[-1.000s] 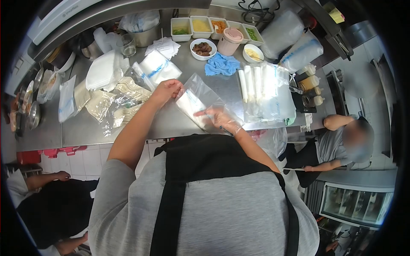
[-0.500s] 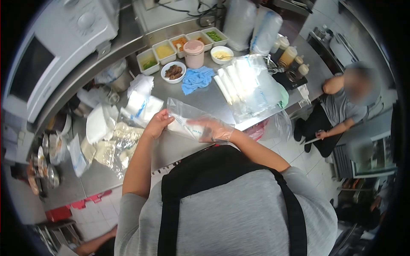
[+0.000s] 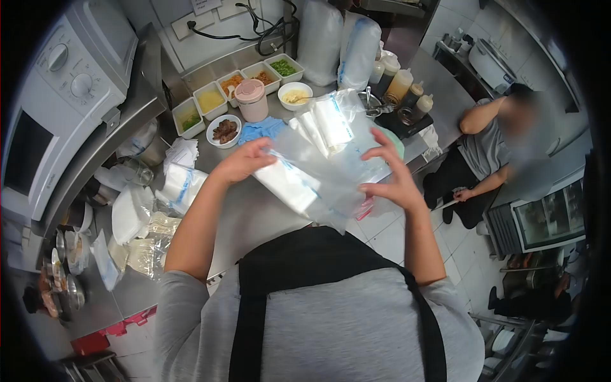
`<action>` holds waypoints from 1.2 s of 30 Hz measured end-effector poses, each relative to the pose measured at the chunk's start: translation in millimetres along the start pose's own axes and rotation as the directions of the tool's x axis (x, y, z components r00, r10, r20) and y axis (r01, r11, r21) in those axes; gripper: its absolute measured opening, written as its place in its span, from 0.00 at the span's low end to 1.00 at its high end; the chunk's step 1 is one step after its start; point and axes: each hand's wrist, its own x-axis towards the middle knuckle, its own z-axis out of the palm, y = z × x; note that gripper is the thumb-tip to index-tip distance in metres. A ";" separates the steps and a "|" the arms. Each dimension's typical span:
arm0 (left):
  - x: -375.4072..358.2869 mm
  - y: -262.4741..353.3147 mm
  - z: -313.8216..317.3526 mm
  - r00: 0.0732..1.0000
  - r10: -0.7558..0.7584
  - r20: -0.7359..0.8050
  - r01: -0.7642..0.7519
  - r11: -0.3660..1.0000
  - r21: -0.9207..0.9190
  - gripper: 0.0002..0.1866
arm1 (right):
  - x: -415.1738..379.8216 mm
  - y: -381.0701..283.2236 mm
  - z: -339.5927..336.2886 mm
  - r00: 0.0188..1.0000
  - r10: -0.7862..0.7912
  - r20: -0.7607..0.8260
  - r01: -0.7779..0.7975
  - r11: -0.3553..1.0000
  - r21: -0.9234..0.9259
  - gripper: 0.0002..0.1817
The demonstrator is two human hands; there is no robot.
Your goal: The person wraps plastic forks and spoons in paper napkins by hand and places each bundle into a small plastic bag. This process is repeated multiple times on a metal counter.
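Note:
My left hand (image 3: 245, 160) pinches the upper left end of a clear plastic bag (image 3: 340, 191). Inside the bag lies a folded white packet (image 3: 287, 186) with blue print, tilted down to the right. My right hand (image 3: 393, 173) is open at the bag's right end, fingers spread, with the thumb tip at the bag's edge. Just beyond the bag, similar white rolled packets (image 3: 331, 124) lie on clear plastic. A crumpled blue cloth (image 3: 261, 131) is on the steel table past my left hand.
Tubs of chopped food (image 3: 210, 100) line the back, with a pink lidded container (image 3: 251, 100), a bowl of meat (image 3: 224, 131) and a yellow-filled bowl (image 3: 294, 95). Squeeze bottles (image 3: 399, 86) stand right. Bagged forks (image 3: 149, 245) lie left. A person (image 3: 480, 146) sits at the right.
My right hand has come out of the clear bag and moved right, its fingers spreading. The white packet stays inside the bag. My view has shifted to the right.

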 end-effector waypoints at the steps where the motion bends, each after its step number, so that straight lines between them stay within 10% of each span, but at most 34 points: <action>1: 8.5 10.7 12.6 0.997 0.045 0.061 -0.045 0.999 -0.009 0.17 | 12.8 -5.0 6.9 0.995 -0.092 0.030 0.092 0.995 0.027 0.25; 7: 65.9 62.5 20.5 0.994 0.102 -0.035 -0.097 0.986 0.133 0.20 | 80.1 33.2 26.5 0.955 0.251 0.158 -0.296 0.849 0.439 0.13; 12: 50.2 57.4 9.2 0.906 0.300 -0.299 -0.203 0.927 0.314 0.22 | 136.5 142.0 25.8 0.948 0.312 -0.059 -0.314 0.949 -0.032 0.14; 15: 1.5 15.5 11.7 0.846 0.323 -0.424 -0.150 0.908 0.392 0.23 | 137.0 138.3 29.5 0.938 0.011 -0.347 -0.210 0.816 -0.539 0.16; 21: -122.9 -55.1 72.1 0.699 0.112 -0.707 0.086 0.967 0.239 0.13 | 119.1 84.1 84.2 0.996 -0.042 -0.075 -0.007 0.825 -0.565 0.34; 25: -160.8 -46.6 94.5 0.707 0.068 -0.704 0.163 0.953 0.256 0.12 | 105.0 128.6 125.1 0.976 0.203 0.085 -0.091 0.726 -0.681 0.45; 32: -171.5 -49.7 93.2 0.708 0.177 -0.684 0.130 0.919 0.372 0.15 | 127.5 190.8 110.1 0.965 0.142 0.219 -0.065 0.942 -0.328 0.42; 36: -196.9 -46.4 88.7 0.642 0.175 -0.746 0.266 0.862 0.431 0.14 | 153.6 95.5 92.9 1.000 -0.008 0.018 0.013 0.964 -0.264 0.27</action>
